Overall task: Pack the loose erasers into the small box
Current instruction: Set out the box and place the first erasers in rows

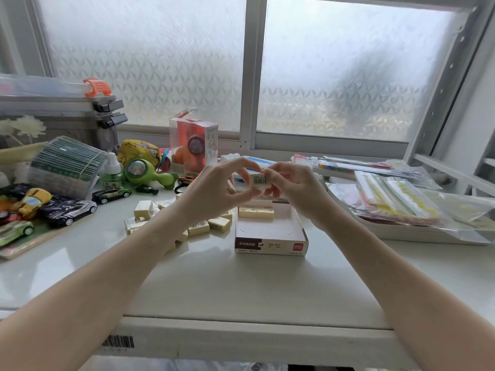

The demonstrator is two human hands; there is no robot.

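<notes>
Head view: left hand (214,188) and right hand (289,188) both pinched one eraser (259,180), raised above small box (270,236); loose erasers (198,226) below left hand.

Two bare forearms, no sleeves visible up to the frame edge; left hand (214,188) and right hand (292,188) wear no rings, watch or gloves.
</notes>
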